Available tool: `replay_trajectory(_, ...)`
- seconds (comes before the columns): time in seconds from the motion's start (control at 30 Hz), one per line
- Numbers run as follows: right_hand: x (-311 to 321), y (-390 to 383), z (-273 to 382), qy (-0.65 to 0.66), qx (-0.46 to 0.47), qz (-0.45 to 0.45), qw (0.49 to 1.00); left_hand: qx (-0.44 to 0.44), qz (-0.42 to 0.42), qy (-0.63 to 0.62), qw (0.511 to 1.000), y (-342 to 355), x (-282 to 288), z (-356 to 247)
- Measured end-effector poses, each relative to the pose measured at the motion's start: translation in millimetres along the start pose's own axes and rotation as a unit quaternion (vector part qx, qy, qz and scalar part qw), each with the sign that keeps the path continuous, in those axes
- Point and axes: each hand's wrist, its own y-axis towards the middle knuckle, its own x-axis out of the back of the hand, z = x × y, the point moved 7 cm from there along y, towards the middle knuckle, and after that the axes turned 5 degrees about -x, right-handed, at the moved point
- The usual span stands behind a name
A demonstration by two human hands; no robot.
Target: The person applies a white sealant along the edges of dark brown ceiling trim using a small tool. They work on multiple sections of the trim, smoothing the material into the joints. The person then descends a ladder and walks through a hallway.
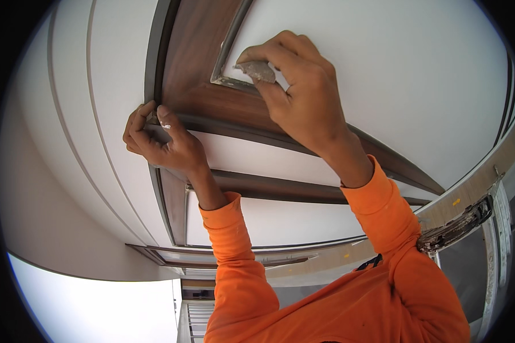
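Both my arms, in orange sleeves, reach up to a dark brown wood-grain frame (197,74) with dark edge strips. My right hand (303,86) pinches a small grey, rough-looking flat piece (257,71) between thumb and fingers. This piece is close to the inner corner of the frame, where pale residue marks the edge strip. At the frame's outer left edge, my left hand (166,140) has its fingers curled, with thumb and forefinger near the dark strip (159,57). A white smear shows on that thumb. Something small, mostly hidden, lies between those fingertips.
A white panel (383,74) fills the frame's inside. To the left run pale stepped bands (68,86). A bright opening (97,308) is at the lower left. At the lower right stands a worn, paint-spattered metal support (458,226) beside a beige band with yellow marks.
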Motion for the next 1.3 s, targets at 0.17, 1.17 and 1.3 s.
replay_trajectory(0.17, -3, -7, 9, -0.037, 0.056, -0.005, 0.998, 0.027, -0.005, -0.029, 0.999, -3, 0, 6)
replay_trajectory(1.17, -5, 7, 48, -0.277, 0.085, 0.227, 0.93, 0.002, -0.049, -0.063, 0.997, -2, 8, 9)
replay_trajectory(1.3, -6, 14, 60, -0.185, 0.075, 0.083, 0.976, 0.012, -0.071, -0.06, 0.996, -5, 8, 10)
